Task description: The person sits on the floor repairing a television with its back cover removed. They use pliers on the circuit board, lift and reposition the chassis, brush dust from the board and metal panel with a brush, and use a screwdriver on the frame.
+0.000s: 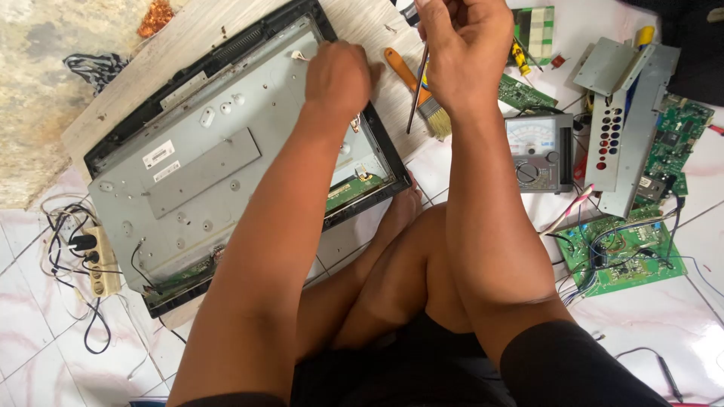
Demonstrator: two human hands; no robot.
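Your left hand (337, 78) rests curled on the upper edge of the opened monitor's metal back panel (219, 162), which lies on the wooden board (196, 30) before your knees. Your right hand (464, 45) pinches a thin dark tool (417, 87), probably a screwdriver. Press the panel steady, and bring the tip down square so it doesn't slip toward the paintbrush (418, 90) or multimeter (539, 153).

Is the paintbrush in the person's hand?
No, the paintbrush lies on the board while the right hand holds a thin dark tool.
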